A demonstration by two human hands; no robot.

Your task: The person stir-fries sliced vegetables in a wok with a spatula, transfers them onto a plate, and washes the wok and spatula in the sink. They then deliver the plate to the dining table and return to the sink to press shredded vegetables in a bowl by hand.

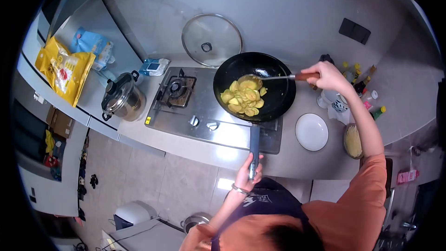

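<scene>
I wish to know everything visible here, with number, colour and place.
wok: 1, black, on stove
food slices: many, yellow, in wok
utensil: 1, brown handle, reaching into wok
stove: 1, silver, centre
lid: 1, clear, behind wok
lidded pot: 1, silver, left of stove
plate: 1, white, right of wok
bottles: several, mixed, back right
bags: 2, yellow and blue, far left
packet: 1, blue, near lidded pot
wall fixture: 1, black, upper right
pale strips: many, yellowish, right of plate
edge clutter: uncounted, mixed, left and right
apron: 1, dark, bottom
left hand: 1, silver bracelet, on wok handle
right hand: 1, bare, on utensil handle
</scene>
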